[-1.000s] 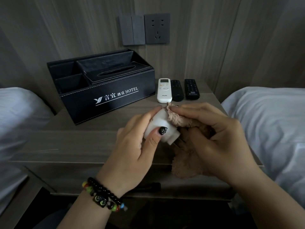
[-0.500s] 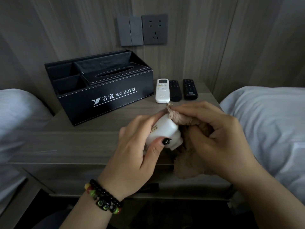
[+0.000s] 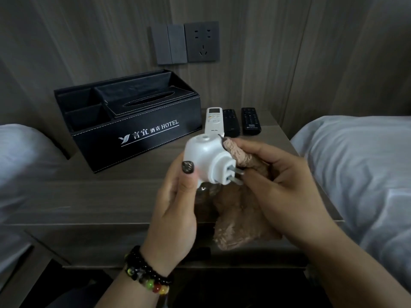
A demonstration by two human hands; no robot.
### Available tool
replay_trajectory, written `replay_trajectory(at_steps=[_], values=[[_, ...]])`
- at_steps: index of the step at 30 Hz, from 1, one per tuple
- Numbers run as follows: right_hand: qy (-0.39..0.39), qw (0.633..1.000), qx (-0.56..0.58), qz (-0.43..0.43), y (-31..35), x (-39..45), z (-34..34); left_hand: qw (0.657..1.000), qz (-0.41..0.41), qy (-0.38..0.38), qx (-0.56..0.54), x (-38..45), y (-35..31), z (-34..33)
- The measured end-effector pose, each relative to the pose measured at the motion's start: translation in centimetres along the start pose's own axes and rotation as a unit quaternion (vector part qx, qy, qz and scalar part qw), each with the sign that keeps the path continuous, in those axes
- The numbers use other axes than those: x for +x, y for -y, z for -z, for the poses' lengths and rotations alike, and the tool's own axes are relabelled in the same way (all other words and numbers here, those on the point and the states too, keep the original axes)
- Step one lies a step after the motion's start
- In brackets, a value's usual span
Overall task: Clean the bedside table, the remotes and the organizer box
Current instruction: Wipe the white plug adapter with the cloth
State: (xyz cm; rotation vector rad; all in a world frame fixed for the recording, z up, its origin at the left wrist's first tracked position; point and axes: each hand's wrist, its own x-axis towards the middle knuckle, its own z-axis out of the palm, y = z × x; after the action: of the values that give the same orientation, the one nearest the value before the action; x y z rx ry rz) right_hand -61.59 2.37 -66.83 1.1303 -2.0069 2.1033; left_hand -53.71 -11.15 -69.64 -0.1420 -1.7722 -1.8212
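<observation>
Two beds flanked the scene, the left bed (image 3: 24, 156) and the right bed (image 3: 360, 165), both in pale linen. Between them stood the grey wood table (image 3: 93, 203), its back edge against the panelled wall (image 3: 278, 58).

On the table's back left sat the black box (image 3: 133, 127), angled a little, with open compartments at its left, a tissue slot on top and white hotel lettering on the front. To its right, at the table's back, three remotes lay side by side, pointing away: the white remote (image 3: 214, 122) nearest the box, the middle remote (image 3: 231, 124) just beside it, and the right remote (image 3: 250, 121) a little apart.

Above them on the wall were a dark switch (image 3: 171, 44) and a socket (image 3: 202, 42) side by side.

In front, above the table, hung a brown cloth (image 3: 238, 221). The right hand (image 3: 280, 190) gripped it, fingers curled, with one cloth-wrapped finger pressed against the plug (image 3: 209, 161). The left hand (image 3: 175, 210), a beaded bracelet (image 3: 146, 276) at its wrist, held that white plug-in device, thumb curled over its near side; its two metal prongs pointed toward the right hand. A dark part showed under the device, too hidden to identify.
</observation>
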Motion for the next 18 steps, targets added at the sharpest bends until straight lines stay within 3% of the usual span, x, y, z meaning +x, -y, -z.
replay_trajectory(at_steps=[4, 6, 10, 14, 18], values=[[0.002, 0.998, 0.047, -0.038, 0.1, -0.7, -1.9, 0.986, 0.026, -0.055, -0.154, 0.8, -0.8, -0.3], [0.009, 0.996, 0.063, -0.061, 0.1, -0.9, -2.6, 0.982, 0.028, -0.07, -0.171, 1.0, -1.1, 0.0], [0.015, 0.973, 0.156, -0.171, -0.2, -0.8, -2.7, 0.995, -0.026, -0.079, -0.045, 1.0, -1.0, 0.6], [0.03, 0.919, 0.259, -0.295, -0.5, -0.2, -2.0, 0.984, -0.088, 0.002, 0.157, 0.8, -1.3, 0.8], [0.056, 0.895, 0.315, -0.312, -0.3, -0.2, -2.1, 0.99, -0.093, -0.008, 0.109, 0.7, -2.1, 0.8]])
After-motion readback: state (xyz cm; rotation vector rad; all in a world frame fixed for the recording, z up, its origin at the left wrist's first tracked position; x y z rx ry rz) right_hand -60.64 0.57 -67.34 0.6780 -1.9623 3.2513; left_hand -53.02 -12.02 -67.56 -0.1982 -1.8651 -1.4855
